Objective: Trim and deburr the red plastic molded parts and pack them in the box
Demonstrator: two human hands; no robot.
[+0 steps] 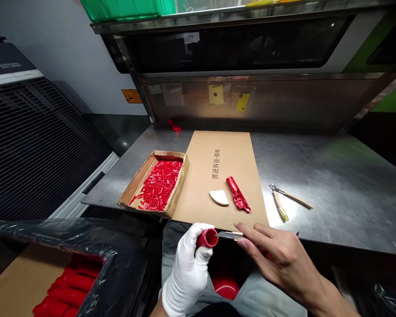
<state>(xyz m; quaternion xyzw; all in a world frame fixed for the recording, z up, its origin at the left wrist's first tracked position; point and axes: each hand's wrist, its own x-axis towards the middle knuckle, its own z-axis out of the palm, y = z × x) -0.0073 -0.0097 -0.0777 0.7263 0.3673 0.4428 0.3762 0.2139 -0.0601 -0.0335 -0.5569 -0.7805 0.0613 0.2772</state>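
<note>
My left hand (188,268), in a white glove, is wrapped round a red plastic tube (207,238) whose round open end faces up toward me. My bare right hand (273,253) grips a knife, and its thin blade (227,235) points left, with the tip at the tube's rim. Beyond my hands, a red plastic part (238,195) lies on the cardboard sheet (201,176). Beside it on the sheet is a white curved piece (219,197). The knife's handle is mostly hidden by my right fingers.
A shallow cardboard box (185,169) of small red scraps stands left of the sheet. Pliers (293,199) lie on the metal table (333,176) at right. Red debris (174,127) is at the back. Bottom left, a lined box (13,273) holds several red parts.
</note>
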